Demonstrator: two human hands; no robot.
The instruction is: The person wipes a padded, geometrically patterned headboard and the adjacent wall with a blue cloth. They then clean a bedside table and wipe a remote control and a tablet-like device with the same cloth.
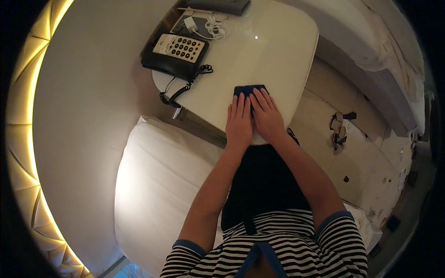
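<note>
A folded dark blue cloth [249,89] lies flat near the front end of a glossy white tabletop [278,62]. My left hand [240,121] rests palm down, its fingertips holding the cloth against the surface. Beside it, my right hand [267,114] also presses the cloth, fingers stretched forward over its right part. The two hands touch or nearly touch along their inner sides. Much of the cloth is hidden beneath my fingers.
A black desk telephone [177,54] with a coiled cord [182,91] sits at the table's left edge. Behind it are a white charger [190,25], its cable [216,27] and a dark folder [222,5]. White bedding [156,173] lies left; scraps [339,128] lie on the tiled floor.
</note>
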